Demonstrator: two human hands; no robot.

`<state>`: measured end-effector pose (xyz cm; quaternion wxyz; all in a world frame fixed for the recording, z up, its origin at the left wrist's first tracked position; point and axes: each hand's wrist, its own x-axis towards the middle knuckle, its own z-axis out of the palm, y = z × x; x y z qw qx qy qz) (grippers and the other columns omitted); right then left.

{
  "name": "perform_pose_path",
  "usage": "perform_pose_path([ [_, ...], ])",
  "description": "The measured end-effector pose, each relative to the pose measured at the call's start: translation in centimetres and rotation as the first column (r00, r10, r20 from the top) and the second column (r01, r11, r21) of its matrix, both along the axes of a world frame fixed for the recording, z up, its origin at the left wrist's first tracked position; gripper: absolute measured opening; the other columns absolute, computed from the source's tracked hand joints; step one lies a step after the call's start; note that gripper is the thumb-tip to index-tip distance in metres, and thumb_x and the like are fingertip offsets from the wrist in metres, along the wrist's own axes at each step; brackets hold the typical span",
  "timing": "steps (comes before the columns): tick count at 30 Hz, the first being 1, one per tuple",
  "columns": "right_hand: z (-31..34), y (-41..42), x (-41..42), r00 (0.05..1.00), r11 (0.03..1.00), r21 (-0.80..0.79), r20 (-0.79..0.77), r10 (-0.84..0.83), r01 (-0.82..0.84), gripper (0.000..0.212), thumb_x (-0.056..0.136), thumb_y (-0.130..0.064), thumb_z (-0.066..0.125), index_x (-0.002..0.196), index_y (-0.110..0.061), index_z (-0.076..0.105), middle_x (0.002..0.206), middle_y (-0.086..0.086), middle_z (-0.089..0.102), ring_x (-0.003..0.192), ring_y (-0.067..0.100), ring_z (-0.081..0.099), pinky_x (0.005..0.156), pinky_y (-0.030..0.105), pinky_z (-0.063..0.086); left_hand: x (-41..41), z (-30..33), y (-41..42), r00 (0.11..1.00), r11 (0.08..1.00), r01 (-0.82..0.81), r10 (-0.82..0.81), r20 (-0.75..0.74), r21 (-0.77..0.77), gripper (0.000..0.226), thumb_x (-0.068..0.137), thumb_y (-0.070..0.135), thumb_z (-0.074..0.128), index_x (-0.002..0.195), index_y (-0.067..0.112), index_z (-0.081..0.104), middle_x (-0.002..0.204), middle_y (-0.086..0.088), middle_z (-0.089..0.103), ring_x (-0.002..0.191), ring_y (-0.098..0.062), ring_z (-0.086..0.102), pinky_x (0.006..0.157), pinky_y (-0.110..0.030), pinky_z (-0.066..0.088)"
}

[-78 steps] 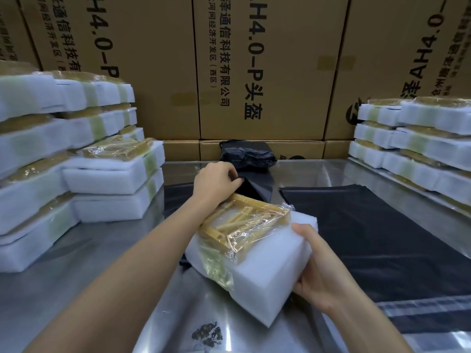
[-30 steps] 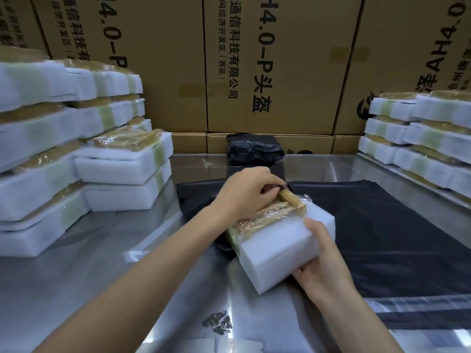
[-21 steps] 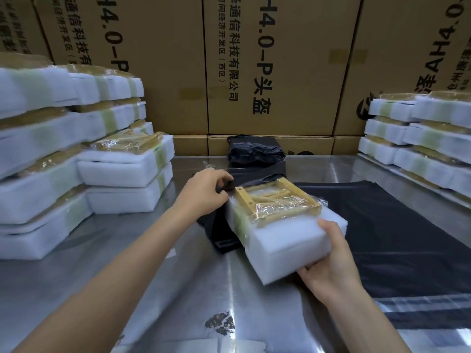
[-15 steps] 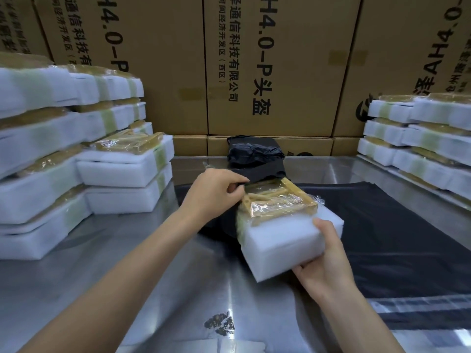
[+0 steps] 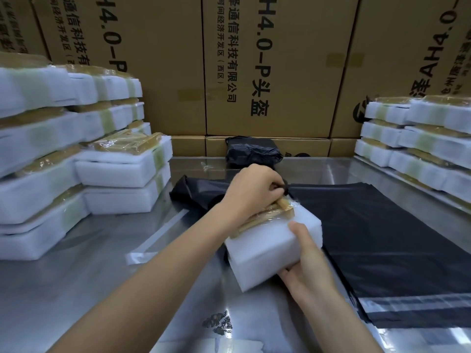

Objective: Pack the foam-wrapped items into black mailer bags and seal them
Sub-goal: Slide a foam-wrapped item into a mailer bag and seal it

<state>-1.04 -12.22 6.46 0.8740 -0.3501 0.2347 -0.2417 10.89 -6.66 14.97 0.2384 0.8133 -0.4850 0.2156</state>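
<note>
My left hand (image 5: 251, 189) has come back over the top of the foam block (image 5: 272, 247), and its fingers are curled tight, pinching the edge of the black bag (image 5: 198, 196) right at the block's far end. Half a second ago that hand was off to the left side and I could see the whole yellow frame on top; now my hand hides most of it. My right hand (image 5: 309, 266) still holds the near end of the block, with my thumb on top and my fingers tucked under it. I have tipped the block flatter and pushed it a bit forward, so I think the mouth of the bag is open and the block is about to slide in. It is not inside yet. The block is thick, white and soft-looking, with a yellow wooden frame (image 5: 270, 215) under shiny clear wrap on top. It sits near the middle of the table (image 5: 89, 289), just above the shiny top. More flat black bags (image 5: 382, 238) lie toward the right edge. Piles of the same white blocks stand along the left edge (image 5: 122, 171) and the right edge (image 5: 418, 149). A full black bag (image 5: 253, 151) rests at the back edge by the brown boxes (image 5: 267, 67).
</note>
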Motion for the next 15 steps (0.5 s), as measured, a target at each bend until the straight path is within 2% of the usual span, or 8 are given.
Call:
perform_pose_path([
  [1,0.0,-0.3,0.0,1.0,1.0,0.007,-0.005,0.001,-0.001,0.055,0.08,-0.026,0.072,0.129,-0.015,0.051,0.112,0.01,0.07,0.101,0.026,0.067,0.069,0.035,0.055,-0.1,-0.2,0.4,1.0,1.0,0.024,-0.024,0.004,0.018,0.02,0.087,0.023,0.061,0.102,0.019,0.074,0.096,0.002,0.071,0.09,-0.018,0.062,0.075,-0.032,0.051],
  [3,-0.1,-1.1,-0.3,1.0,1.0,0.021,0.001,-0.009,0.009,0.05,0.079,-0.026,0.072,0.125,-0.015,0.056,0.11,0.009,0.071,0.101,0.025,0.067,0.068,0.035,0.054,0.7,-0.6,1.4,0.999,0.998,-0.032,0.032,0.012,0.051,0.025,0.088,0.026,0.06,0.111,0.024,0.068,0.101,0.005,0.066,0.095,-0.017,0.06,0.078,-0.033,0.051],
  [5,0.1,-1.7,-0.7,1.0,0.999,0.033,0.016,-0.025,0.024,0.048,0.079,-0.026,0.071,0.124,-0.017,0.057,0.108,0.008,0.072,0.1,0.024,0.067,0.067,0.035,0.054,1.9,-0.8,2.9,0.989,0.988,-0.141,0.144,-0.041,0.061,0.027,0.087,0.027,0.06,0.114,0.026,0.065,0.095,0.007,0.062,0.094,-0.018,0.059,0.078,-0.034,0.051],
  [7,0.3,-2.1,-1.0,0.999,0.998,0.034,0.027,-0.046,0.045,0.049,0.08,-0.026,0.07,0.126,-0.018,0.056,0.109,0.007,0.071,0.099,0.022,0.067,0.066,0.034,0.054,2.5,-0.8,4.1,0.98,0.981,-0.177,0.182,-0.074,0.076,0.024,0.088,0.024,0.059,0.11,0.025,0.067,0.09,0.006,0.065,0.09,-0.02,0.06,0.077,-0.034,0.051],
  [10,0.5,-1.7,-0.9,0.996,0.997,0.015,0.034,-0.078,0.077,0.052,0.081,-0.025,0.071,0.129,-0.016,0.051,0.113,0.008,0.069,0.1,0.023,0.067,0.068,0.035,0.054,1.7,-0.4,4.7,0.996,0.99,-0.072,0.079,-0.049,0.117,0.017,0.085,0.02,0.059,0.093,0.017,0.074,0.081,0.001,0.069,0.08,-0.022,0.062,0.07,-0.034,0.052],
  [12,0.5,-1.1,-0.5,0.994,0.993,-0.043,0.019,-0.112,0.112,0.053,0.081,-0.023,0.072,0.127,-0.014,0.046,0.115,0.01,0.067,0.099,0.023,0.067,0.074,0.039,0.056,0.7,0.2,4.6,0.997,0.994,0.003,0.005,-0.071,0.105,0.014,0.079,0.02,0.061,0.082,0.016,0.074,0.067,0.005,0.067,0.069,-0.016,0.062,0.063,-0.03,0.052],
  [14,0.5,-0.6,-0.1,0.988,0.983,-0.101,0.004,-0.154,0.154,0.05,0.08,-0.023,0.074,0.118,-0.018,0.043,0.112,0.008,0.064,0.095,0.021,0.067,0.08,0.042,0.057,0.2,0.8,3.9,0.999,0.995,-0.017,0.022,-0.048,0.095,0.014,0.077,0.021,0.06,0.084,0.021,0.072,0.063,0.011,0.061,0.067,-0.014,0.061,0.062,-0.027,0.05],
  [15,0.6,-0.3,0.0,0.986,0.977,-0.131,0.003,-0.167,0.166,0.047,0.079,-0.024,0.075,0.111,-0.021,0.041,0.109,0.006,0.063,0.093,0.02,0.067,0.081,0.043,0.057,0.2,0.9,3.4,0.998,0.994,-0.059,0.061,-0.02,0.091,0.015,0.078,0.022,0.059,0.09,0.022,0.069,0.068,0.011,0.06,0.072,-0.017,0.061,0.063,-0.029,0.049],
])
